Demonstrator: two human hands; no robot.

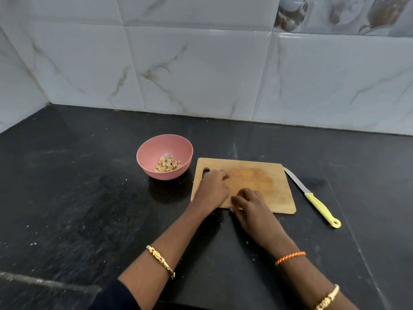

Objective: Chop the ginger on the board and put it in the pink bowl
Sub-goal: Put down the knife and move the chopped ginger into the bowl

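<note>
Most chopped ginger [167, 164] sits in the pink bowl [143, 156]; we see both hands curled on the board [263, 182], left hand [212, 187] and right hand [250, 205], whether pinching crumbs we cannot tell. Any bits are light, slightly sticky: we'd gather them with fingertips.

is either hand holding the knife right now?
No: the knife lies on the counter right of the board, while the left hand and right hand rest over the board.

One head cam, worn by the person, looks fwd and down from fairly close at the black counter [67, 198], facing the tiled back wall [201, 70]. Counter's back-left corner in view; near edge cut off at bottom.
</note>
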